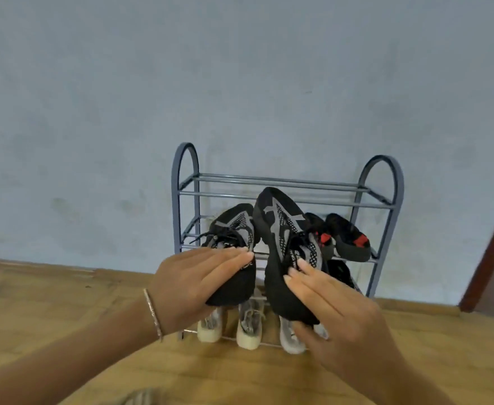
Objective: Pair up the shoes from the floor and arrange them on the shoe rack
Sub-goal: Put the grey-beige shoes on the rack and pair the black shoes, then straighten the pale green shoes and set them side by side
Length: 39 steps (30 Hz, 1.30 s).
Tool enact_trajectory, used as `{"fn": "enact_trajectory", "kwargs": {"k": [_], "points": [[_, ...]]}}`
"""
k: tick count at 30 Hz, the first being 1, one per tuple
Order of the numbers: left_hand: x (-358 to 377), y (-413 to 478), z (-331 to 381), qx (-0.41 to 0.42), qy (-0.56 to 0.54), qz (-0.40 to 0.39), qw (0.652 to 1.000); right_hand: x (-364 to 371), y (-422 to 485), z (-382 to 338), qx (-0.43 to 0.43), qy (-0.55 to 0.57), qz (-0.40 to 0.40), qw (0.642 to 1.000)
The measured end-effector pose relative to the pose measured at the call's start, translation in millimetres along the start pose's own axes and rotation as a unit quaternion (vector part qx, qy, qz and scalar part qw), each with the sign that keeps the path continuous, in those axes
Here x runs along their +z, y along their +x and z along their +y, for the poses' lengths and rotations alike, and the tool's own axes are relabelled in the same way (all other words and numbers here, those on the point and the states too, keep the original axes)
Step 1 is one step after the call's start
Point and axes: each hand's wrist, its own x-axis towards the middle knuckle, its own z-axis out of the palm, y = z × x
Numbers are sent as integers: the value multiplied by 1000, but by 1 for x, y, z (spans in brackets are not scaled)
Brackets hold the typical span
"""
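Black knit sneakers with grey overlays fill both of your hands: your left hand [199, 280] is wrapped over the heel end of one black-and-grey sneaker [234, 244], and your right hand [333, 305] grips the heel end of its match, the second black-and-grey sneaker [283, 238]. Both hands are closed on their shoes, fingers across the collars.

Each shoe's long axis runs away from you, toe up and forward toward the grey tubular metal shoe rack [381, 182] standing against the pale blue wall. The toes already reach the level of the middle shelves, the right shoe tilted higher and its toe near the bare top rails. So the pair lies straight ahead of your palms, heels in hand, and the move turns on pushing forward along that axis.

On the right of a middle shelf sits a black pair with red patches [348, 238], so the open room looks to be on the left half, nearer your left hand. Cream-soled beige shoes [248, 325] and a grey shoe [289, 337] stand on the bottom shelf, under your hands. Judging by this, lower the right toe level with the left before setting both down side by side.
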Motion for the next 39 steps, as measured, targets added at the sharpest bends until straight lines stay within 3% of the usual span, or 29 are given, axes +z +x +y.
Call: {"fn": "enact_trajectory", "kwargs": {"k": [3, 11, 19, 21, 27, 34, 39], "points": [[-5, 29, -32, 27, 32, 2, 999, 0, 37, 21, -17, -19, -8, 1000], [32, 99, -138, 82, 90, -26, 992, 48, 127, 92, 59, -13, -53, 997], [140, 93, -226, 1, 91, -74, 993, 151, 186, 155, 156, 8, -135, 978], [154, 81, -227, -41, 65, -69, 995, 173, 187, 158, 180, 37, -167, 969], [156, 74, -226, -99, 9, -83, 992, 186, 181, 165, 199, 98, -162, 962], [120, 29, -173, -90, -24, -86, 992, 185, 133, 111, 90, 71, -104, 988], [102, -49, -128, -86, -48, -159, 982, 205, 94, 48, 20, 95, -123, 988]]}}
